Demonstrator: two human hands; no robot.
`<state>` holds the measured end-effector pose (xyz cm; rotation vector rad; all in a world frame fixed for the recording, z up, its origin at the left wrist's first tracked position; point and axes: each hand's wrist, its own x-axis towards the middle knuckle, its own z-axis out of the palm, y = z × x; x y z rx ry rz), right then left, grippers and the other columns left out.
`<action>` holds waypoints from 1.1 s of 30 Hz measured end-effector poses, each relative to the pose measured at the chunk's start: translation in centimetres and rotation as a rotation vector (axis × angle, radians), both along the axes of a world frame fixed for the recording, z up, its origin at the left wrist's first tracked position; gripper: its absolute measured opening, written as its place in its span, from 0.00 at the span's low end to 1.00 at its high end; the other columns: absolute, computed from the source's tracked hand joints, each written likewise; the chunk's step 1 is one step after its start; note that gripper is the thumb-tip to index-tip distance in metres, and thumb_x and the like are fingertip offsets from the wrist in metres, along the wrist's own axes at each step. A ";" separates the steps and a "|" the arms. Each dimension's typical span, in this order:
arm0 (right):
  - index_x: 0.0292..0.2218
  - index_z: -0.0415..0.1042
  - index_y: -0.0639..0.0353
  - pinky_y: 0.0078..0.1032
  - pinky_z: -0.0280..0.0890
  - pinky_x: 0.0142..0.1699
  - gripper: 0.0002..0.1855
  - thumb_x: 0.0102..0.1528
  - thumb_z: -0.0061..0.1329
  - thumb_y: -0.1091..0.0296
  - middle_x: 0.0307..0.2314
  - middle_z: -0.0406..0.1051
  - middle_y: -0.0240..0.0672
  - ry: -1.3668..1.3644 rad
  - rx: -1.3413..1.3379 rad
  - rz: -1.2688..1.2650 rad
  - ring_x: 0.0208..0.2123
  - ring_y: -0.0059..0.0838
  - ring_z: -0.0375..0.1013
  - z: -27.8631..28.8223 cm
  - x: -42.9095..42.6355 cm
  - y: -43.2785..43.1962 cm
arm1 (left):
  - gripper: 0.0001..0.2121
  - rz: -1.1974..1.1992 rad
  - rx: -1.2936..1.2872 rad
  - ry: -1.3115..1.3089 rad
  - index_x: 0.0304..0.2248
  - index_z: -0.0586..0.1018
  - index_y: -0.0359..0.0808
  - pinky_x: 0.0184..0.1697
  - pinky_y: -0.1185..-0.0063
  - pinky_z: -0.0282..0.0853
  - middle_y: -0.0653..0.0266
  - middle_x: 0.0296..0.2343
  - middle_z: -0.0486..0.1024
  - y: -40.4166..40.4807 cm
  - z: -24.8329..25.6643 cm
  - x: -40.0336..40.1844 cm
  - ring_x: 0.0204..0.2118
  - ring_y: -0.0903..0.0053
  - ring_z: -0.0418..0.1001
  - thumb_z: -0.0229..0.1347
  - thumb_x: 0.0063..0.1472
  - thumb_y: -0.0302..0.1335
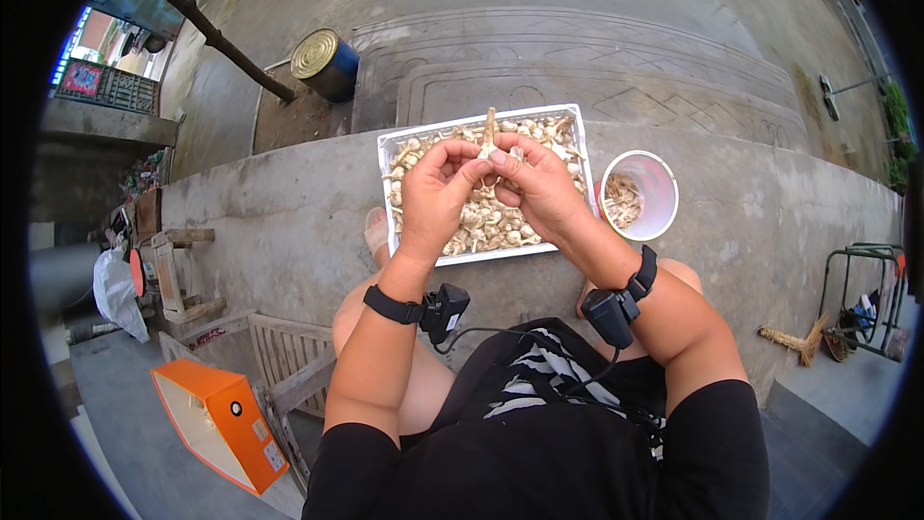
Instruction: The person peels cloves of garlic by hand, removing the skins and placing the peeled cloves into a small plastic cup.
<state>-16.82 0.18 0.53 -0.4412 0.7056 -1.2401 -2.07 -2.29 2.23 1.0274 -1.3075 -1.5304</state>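
Both hands meet over the far half of a white plastic crate point(482, 257) filled with garlic bulbs point(491, 224). Between my left hand point(444, 191) and my right hand point(538, 180) is one garlic bulb with a dry stem point(491, 126) pointing up and away from me. Thumbs and fingertips of both hands pinch it near the base of the stem. The fingers largely hide the bulb itself. Just right of the crate stands a white bucket point(658, 195) with dry stem or root scraps point(622, 201) inside.
An orange cardboard box point(234, 426) holding some pale pieces sits at lower left, by a wooden chair point(292, 354). A metal drum point(328, 65) and a slanting wooden pole point(209, 29) stand beyond the ledge. On the right are a straw brush point(798, 339) and a folding stool point(866, 296).
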 end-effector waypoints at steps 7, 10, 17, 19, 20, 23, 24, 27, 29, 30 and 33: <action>0.43 0.66 0.64 0.09 0.55 0.23 0.14 0.57 0.48 0.67 0.28 0.70 0.30 0.122 -0.019 -0.015 0.24 0.12 0.66 -0.4 0.1 0.1 | 0.06 0.030 0.013 -0.081 0.37 0.73 0.30 0.28 0.89 0.64 0.69 0.26 0.73 -0.1 -1.4 0.4 0.25 0.89 0.68 0.51 0.61 0.22; 0.43 0.66 0.63 0.10 0.55 0.23 0.14 0.57 0.47 0.66 0.27 0.71 0.30 0.159 -0.037 0.054 0.22 0.12 0.64 -0.5 -0.2 -0.1 | 0.06 0.018 0.057 0.027 0.37 0.73 0.30 0.27 0.89 0.64 0.69 0.26 0.73 -0.2 -1.5 0.6 0.25 0.88 0.68 0.49 0.62 0.23; 0.45 0.66 0.63 0.11 0.56 0.24 0.14 0.59 0.43 0.66 0.30 0.70 0.31 0.126 -0.041 0.076 0.24 0.13 0.63 -0.5 -0.3 -0.4 | 0.06 0.005 0.220 0.259 0.38 0.72 0.32 0.26 0.87 0.63 0.67 0.25 0.72 -0.6 -1.8 1.0 0.23 0.86 0.67 0.48 0.63 0.24; 0.46 0.65 0.64 0.12 0.56 0.25 0.14 0.60 0.41 0.67 0.32 0.70 0.32 0.114 -0.037 0.085 0.26 0.14 0.64 -0.5 -0.4 -0.4 | 0.06 0.000 0.243 0.309 0.39 0.71 0.32 0.26 0.86 0.63 0.67 0.25 0.72 -0.6 -1.8 1.1 0.23 0.85 0.67 0.48 0.63 0.24; 0.46 0.65 0.64 0.12 0.56 0.25 0.14 0.61 0.39 0.68 0.32 0.70 0.32 0.092 -0.012 0.075 0.27 0.15 0.65 -0.5 -0.4 -0.4 | 0.07 -0.007 0.256 0.354 0.39 0.71 0.32 0.27 0.86 0.63 0.67 0.25 0.71 -0.6 -1.8 1.0 0.24 0.85 0.67 0.48 0.63 0.24; 0.45 0.66 0.64 0.13 0.58 0.26 0.14 0.61 0.35 0.69 0.30 0.70 0.31 0.080 0.013 0.066 0.26 0.15 0.65 -0.4 -0.4 -0.6 | 0.07 -0.018 0.292 0.423 0.39 0.70 0.32 0.27 0.86 0.62 0.65 0.26 0.71 -0.4 -1.2 0.6 0.25 0.84 0.67 0.47 0.63 0.24; 0.44 0.67 0.63 0.13 0.59 0.26 0.14 0.60 0.34 0.68 0.29 0.70 0.30 0.088 0.010 0.072 0.25 0.14 0.65 -0.4 -0.4 -0.7 | 0.07 -0.018 0.312 0.446 0.39 0.70 0.32 0.27 0.86 0.62 0.65 0.26 0.70 -0.4 -1.0 0.6 0.26 0.84 0.67 0.47 0.63 0.24; 0.44 0.67 0.66 0.13 0.57 0.26 0.14 0.59 0.34 0.72 0.32 0.70 0.33 0.047 0.041 0.079 0.28 0.16 0.66 -0.2 -0.6 -0.8 | 0.06 -0.019 0.338 0.464 0.38 0.69 0.32 0.27 0.86 0.62 0.64 0.27 0.70 -0.5 -1.0 0.8 0.26 0.84 0.67 0.47 0.63 0.24; 0.44 0.68 0.66 0.13 0.58 0.26 0.14 0.59 0.34 0.72 0.33 0.70 0.33 0.037 0.055 0.074 0.27 0.16 0.66 -0.2 -0.6 -0.8 | 0.06 -0.030 0.366 0.505 0.37 0.69 0.32 0.27 0.86 0.62 0.65 0.27 0.70 -0.6 -0.9 1.1 0.26 0.84 0.67 0.48 0.63 0.25; 0.43 0.68 0.66 0.13 0.58 0.26 0.14 0.59 0.35 0.72 0.33 0.70 0.34 0.029 0.071 0.067 0.27 0.16 0.66 -0.2 -0.6 -0.8 | 0.05 -0.043 0.395 0.548 0.37 0.69 0.33 0.27 0.85 0.62 0.65 0.27 0.70 -0.6 -0.9 1.1 0.27 0.84 0.67 0.48 0.63 0.25; 0.42 0.69 0.63 0.12 0.59 0.26 0.12 0.59 0.39 0.69 0.27 0.70 0.30 0.079 0.066 0.037 0.23 0.14 0.65 -0.1 -0.6 -0.8 | 0.05 -0.055 0.414 0.532 0.36 0.69 0.34 0.25 0.87 0.61 0.67 0.27 0.70 -0.6 -0.3 1.2 0.25 0.86 0.66 0.50 0.62 0.25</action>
